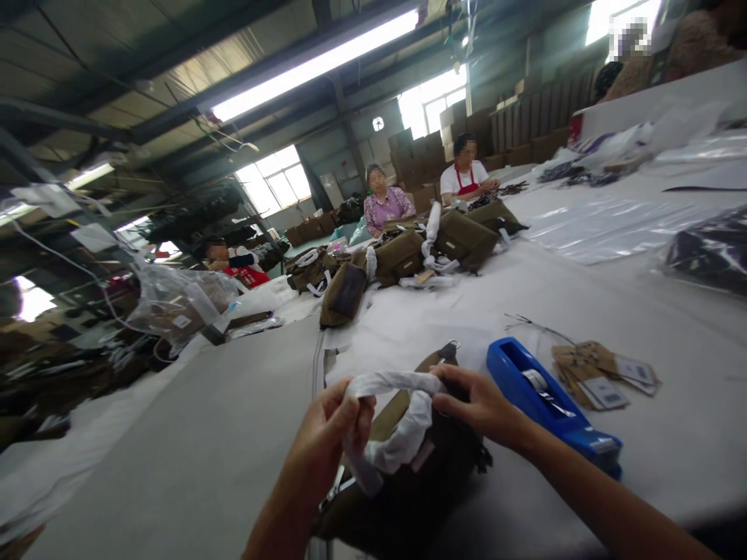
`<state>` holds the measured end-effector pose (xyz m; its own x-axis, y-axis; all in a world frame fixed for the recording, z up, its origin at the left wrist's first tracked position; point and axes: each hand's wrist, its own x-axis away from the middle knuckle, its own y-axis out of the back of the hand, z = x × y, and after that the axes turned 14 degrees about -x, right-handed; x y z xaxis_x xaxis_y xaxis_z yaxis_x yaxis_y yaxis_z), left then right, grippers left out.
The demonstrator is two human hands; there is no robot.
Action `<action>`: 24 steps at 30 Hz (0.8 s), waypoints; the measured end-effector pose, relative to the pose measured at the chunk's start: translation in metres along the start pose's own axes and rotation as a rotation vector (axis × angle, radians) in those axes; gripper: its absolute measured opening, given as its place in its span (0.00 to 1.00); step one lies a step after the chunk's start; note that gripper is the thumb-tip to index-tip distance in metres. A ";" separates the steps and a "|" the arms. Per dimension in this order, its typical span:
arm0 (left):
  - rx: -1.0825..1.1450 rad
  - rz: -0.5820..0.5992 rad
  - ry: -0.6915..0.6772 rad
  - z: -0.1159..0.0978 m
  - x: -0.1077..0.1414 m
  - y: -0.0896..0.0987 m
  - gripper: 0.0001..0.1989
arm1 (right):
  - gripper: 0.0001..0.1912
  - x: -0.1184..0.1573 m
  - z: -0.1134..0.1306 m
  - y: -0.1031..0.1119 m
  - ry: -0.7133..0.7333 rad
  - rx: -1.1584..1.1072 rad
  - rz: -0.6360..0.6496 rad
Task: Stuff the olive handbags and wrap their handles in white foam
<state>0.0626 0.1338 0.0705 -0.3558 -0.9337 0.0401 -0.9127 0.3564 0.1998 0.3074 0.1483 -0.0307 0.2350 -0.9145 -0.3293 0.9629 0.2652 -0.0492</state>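
Note:
An olive-brown bag (449, 459) lies on the white table in front of me, its handles wrapped in white paper. My left hand (344, 416) pinches the left part of the upper wrapped handle (394, 382), fingers closed around it. On the right end of that same handle, my right hand (467, 395) has thumb and fingers closed. A second wrapped handle (408, 439) loops below, between my hands and the bag. Right of the bag stands a blue tape dispenser (542, 397), near my right forearm. Brown tags (595, 369) with white labels lie beyond it.
Several olive bags (402, 257) with wrapped handles form a row across the table. Clear plastic sheets (612, 225) and a dark wrapped pack (712, 253) lie at the right. A plastic-covered box (184, 307) is at the left. People sit beyond the table.

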 end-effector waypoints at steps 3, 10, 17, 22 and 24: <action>-0.493 -0.066 -0.104 -0.014 0.017 -0.012 0.26 | 0.13 0.003 0.001 -0.008 0.048 0.062 -0.079; -1.270 -0.394 -0.524 -0.008 0.026 -0.027 0.14 | 0.11 0.005 0.008 -0.020 0.065 0.147 -0.107; -0.905 -0.156 -0.190 -0.010 0.032 -0.008 0.09 | 0.12 0.018 -0.001 -0.009 0.144 0.333 -0.135; -0.508 -0.061 -0.054 -0.015 0.054 -0.018 0.14 | 0.30 0.030 0.025 -0.015 0.401 0.342 -0.055; -0.613 -0.129 -0.198 -0.011 0.059 -0.020 0.06 | 0.33 0.028 0.039 -0.024 0.387 0.329 0.128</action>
<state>0.0620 0.0709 0.0799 -0.3352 -0.9226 -0.1909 -0.6913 0.1032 0.7152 0.2962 0.1042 -0.0018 0.3478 -0.6849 -0.6402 0.9348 0.2011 0.2927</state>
